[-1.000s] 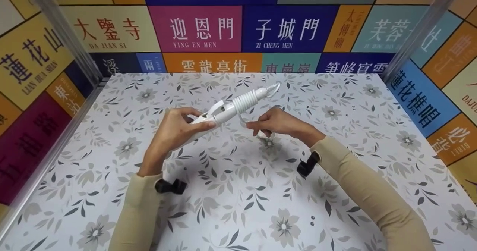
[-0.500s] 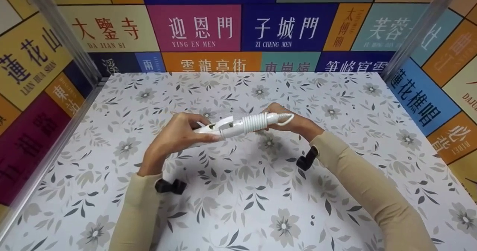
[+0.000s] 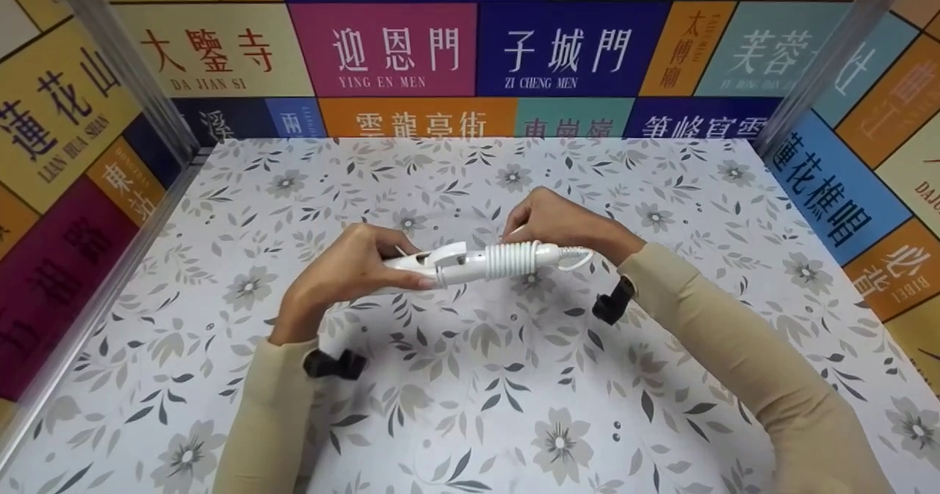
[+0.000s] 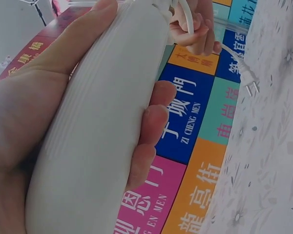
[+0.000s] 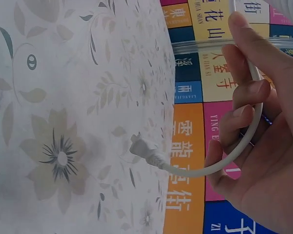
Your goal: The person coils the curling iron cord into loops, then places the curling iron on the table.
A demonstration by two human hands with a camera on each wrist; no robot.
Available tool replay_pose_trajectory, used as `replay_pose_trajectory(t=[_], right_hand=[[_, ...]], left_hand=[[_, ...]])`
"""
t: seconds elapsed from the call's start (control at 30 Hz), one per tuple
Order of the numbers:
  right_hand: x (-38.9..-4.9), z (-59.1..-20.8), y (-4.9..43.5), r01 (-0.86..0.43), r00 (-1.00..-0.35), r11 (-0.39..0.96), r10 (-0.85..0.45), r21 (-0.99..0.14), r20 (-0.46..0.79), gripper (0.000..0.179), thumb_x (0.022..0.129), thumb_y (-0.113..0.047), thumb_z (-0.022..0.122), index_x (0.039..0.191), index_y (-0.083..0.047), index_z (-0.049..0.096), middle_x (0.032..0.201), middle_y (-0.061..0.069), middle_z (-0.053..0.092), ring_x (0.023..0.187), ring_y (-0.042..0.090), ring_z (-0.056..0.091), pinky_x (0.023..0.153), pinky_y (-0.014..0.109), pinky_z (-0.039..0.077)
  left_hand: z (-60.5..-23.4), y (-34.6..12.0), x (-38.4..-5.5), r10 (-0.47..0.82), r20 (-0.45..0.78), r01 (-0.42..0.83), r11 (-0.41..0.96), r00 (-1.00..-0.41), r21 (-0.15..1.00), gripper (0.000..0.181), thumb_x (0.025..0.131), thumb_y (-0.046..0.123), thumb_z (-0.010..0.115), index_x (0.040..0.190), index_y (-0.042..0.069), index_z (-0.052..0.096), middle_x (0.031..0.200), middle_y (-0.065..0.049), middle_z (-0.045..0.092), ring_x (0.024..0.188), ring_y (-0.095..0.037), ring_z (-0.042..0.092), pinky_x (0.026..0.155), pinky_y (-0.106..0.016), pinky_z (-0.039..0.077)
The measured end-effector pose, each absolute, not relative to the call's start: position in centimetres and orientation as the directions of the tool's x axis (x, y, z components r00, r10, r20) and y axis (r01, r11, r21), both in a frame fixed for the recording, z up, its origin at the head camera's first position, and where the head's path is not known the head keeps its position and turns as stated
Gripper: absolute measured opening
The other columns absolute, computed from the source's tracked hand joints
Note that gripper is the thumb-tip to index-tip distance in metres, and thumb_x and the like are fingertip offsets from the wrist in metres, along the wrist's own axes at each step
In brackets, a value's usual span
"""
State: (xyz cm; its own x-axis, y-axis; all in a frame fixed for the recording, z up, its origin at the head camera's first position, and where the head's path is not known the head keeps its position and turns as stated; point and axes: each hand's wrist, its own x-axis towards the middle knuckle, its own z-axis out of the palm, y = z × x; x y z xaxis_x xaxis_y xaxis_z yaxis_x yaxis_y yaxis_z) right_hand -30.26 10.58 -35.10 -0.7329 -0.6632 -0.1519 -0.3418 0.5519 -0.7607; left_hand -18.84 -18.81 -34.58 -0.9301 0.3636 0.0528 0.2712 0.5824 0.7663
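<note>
A long white appliance that looks like a curling iron [image 3: 457,265] lies nearly level above the table. My left hand [image 3: 352,263] grips its thick body, thumb on the near side; in the left wrist view the fingers wrap round the ridged casing [image 4: 95,112]. Several turns of white power cord [image 3: 512,258] are wound on its right part, and a loop sticks out at that end. Behind the coils, my right hand [image 3: 562,219] pinches the cord's free length [image 5: 246,139] between thumb and fingers. The two-pin plug [image 4: 248,80] dangles loose past this hand, above the table.
The table [image 3: 470,406] has a white cloth or sheet with a grey flower pattern. Panels with coloured sign blocks [image 3: 396,50] stand at the back and both sides. Clear upright strips [image 3: 830,53] mark the corners. A black wrist camera [image 3: 615,299] sits on each sleeve.
The iron has swung from a steep tilt to nearly level, its cord end dropping. My right hand has gone from in front of the iron to behind it with the cord.
</note>
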Motion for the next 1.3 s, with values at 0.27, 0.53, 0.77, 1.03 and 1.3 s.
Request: replay_pose_trajectory(t=[0.27, 0.53, 0.77, 1.03, 1.3], right_hand=[[-29.3, -33.4, 10.2, -0.42, -0.7, 0.588, -0.694, -0.691, -0.166, 0.017, 0.08, -0.032, 0.084, 0.08, -0.015, 0.081, 0.076, 0.002, 0.075, 0.057, 0.008, 0.042, 0.055, 0.024, 0.035], [-28.7, -32.2, 10.1, -0.476, -0.691, 0.62, -0.703, -0.624, -0.171, 0.022, 0.078, -0.035, 0.086, 0.076, -0.014, 0.079, 0.067, -0.006, 0.065, 0.053, 0.009, 0.033, 0.053, 0.025, 0.033], [-28.2, -30.8, 9.6, -0.495, -0.71, 0.637, -0.689, -0.591, -0.147, 0.02, 0.08, -0.034, 0.084, 0.077, -0.015, 0.078, 0.069, -0.004, 0.066, 0.058, 0.009, 0.041, 0.055, 0.025, 0.037], [-27.0, -29.8, 9.2, -0.515, -0.736, 0.668, -0.666, -0.537, -0.123, 0.023, 0.085, -0.036, 0.08, 0.079, -0.014, 0.079, 0.075, 0.0, 0.074, 0.058, 0.01, 0.045, 0.059, 0.027, 0.041], [-25.5, -28.4, 9.2, -0.548, -0.752, 0.661, -0.658, -0.512, -0.045, 0.029, 0.097, -0.029, 0.064, 0.083, -0.009, 0.079, 0.069, 0.003, 0.066, 0.055, 0.011, 0.041, 0.052, 0.025, 0.034]], left_hand=[[-34.9, -18.3, -18.9, 0.401, 0.049, 0.305, 0.607, -0.915, 0.734, 0.032, 0.074, 0.037, 0.089, 0.093, 0.014, 0.077, 0.084, -0.003, 0.074, 0.069, -0.014, 0.058, 0.063, -0.028, 0.048], [-35.7, -17.2, -18.8, 0.403, 0.042, 0.319, 0.653, -0.914, 0.687, 0.035, 0.073, 0.042, 0.088, 0.088, 0.013, 0.075, 0.08, -0.003, 0.073, 0.067, -0.012, 0.058, 0.06, -0.027, 0.047], [-35.2, -16.8, -18.7, 0.347, 0.023, 0.275, 0.701, -0.938, 0.658, 0.036, 0.073, 0.045, 0.087, 0.086, 0.015, 0.074, 0.082, -0.001, 0.071, 0.068, -0.013, 0.057, 0.061, -0.029, 0.047], [-35.4, -16.0, -18.4, 0.275, 0.024, 0.233, 0.76, -0.961, 0.607, 0.039, 0.072, 0.048, 0.087, 0.086, 0.015, 0.073, 0.078, -0.001, 0.07, 0.063, -0.013, 0.055, 0.058, -0.029, 0.044], [-35.8, -16.2, -19.1, 0.129, 0.069, 0.144, 0.77, -0.989, 0.622, 0.044, 0.072, 0.049, 0.087, 0.092, 0.012, 0.075, 0.085, -0.004, 0.07, 0.066, -0.017, 0.056, 0.059, -0.03, 0.044]])
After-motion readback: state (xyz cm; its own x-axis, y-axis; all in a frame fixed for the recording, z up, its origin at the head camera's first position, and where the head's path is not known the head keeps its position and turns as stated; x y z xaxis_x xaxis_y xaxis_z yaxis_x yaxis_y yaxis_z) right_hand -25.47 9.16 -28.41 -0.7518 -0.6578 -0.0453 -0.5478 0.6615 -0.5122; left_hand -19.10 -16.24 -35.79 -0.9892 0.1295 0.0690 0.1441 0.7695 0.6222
